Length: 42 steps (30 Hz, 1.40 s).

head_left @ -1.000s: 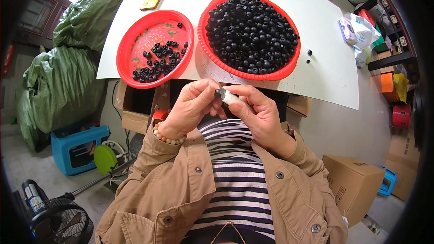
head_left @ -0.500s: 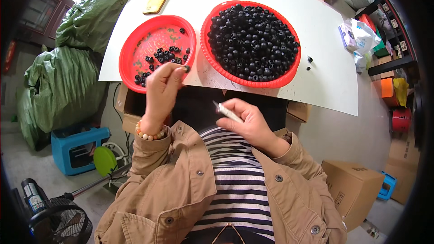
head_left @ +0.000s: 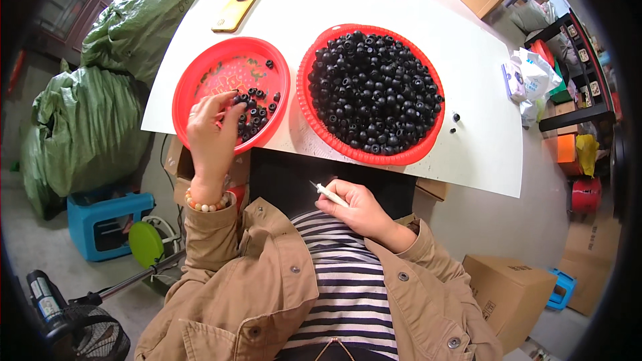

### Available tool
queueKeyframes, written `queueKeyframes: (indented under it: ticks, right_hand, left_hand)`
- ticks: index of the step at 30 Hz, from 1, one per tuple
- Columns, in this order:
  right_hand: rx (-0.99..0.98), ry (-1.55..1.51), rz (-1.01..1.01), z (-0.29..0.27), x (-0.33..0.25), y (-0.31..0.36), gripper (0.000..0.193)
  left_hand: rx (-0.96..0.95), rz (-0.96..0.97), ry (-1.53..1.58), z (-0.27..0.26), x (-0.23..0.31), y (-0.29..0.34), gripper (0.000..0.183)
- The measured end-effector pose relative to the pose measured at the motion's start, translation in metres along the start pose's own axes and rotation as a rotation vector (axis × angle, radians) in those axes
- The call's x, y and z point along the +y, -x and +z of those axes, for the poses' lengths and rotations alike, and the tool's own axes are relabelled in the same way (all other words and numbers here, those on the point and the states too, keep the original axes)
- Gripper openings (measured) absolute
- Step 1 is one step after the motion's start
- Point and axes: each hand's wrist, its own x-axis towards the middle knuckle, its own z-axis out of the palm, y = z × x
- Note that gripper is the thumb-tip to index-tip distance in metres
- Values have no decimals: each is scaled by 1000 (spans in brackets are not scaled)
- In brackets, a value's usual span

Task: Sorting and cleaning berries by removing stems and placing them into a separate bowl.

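Note:
My left hand [head_left: 212, 124], with a beaded bracelet at its wrist, hovers over the red plate [head_left: 188, 70]. Its thumb and fingertips are a little apart, close to several small black round pieces [head_left: 256, 105] with hollow ends. I see nothing held between them, though the fingers hide part of the plate. Lower down, in front of the striped shirt, my right hand [head_left: 358, 207] is closed around a slim white-handled tool [head_left: 331, 195] with a thin pointed metal tip. A red basin [head_left: 306, 110] heaped with the same black pieces [head_left: 374, 90] stands to the right of the plate.
A yellow phone [head_left: 237, 10] lies on the white table [head_left: 461, 60] behind the plate. Two loose black pieces [head_left: 456, 117] lie right of the basin. Plastic packages [head_left: 535, 73] are beyond the right edge. Green sacks [head_left: 83, 134] and a blue stool [head_left: 100, 224] stand left, a cardboard box [head_left: 511, 294] right.
My left hand, which pinched a black piece near the plate's front edge, has moved left and farther in over the plate, its fingertips now apart. My right hand keeps the tool, slightly lower.

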Motion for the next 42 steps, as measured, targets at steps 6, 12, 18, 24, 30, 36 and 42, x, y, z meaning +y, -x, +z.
queueKeyframes:
  ticks: [6, 12, 18, 24, 30, 36, 42]
  right_hand:
    - [-32, 120, 98, -8, -11, -1, 17]
    - [-9, 157, 128, -13, -6, -3, 18]
    - [-35, 78, 97, -19, 15, -6, 18]
    - [-53, 97, 119, -23, 9, -6, 20]
    - [-51, 48, 104, -21, 7, -6, 18]
    - [-45, 140, 153, -16, -7, -6, 17]
    - [-6, -46, 199, -7, -10, -11, 12]
  left_hand:
    - [-252, 362, 43, 44, 55, -19, 16]
    - [-323, 430, -54, 79, 65, -29, 15]
    - [-336, 430, -130, 87, 70, -25, 14]
    - [-328, 404, -79, 88, 71, -26, 13]
    - [-262, 281, 281, 66, 74, -20, 13]
    - [-495, -383, 1031, 32, 56, 1, 16]
    - [-542, -557, 1420, 26, 26, 14, 22]
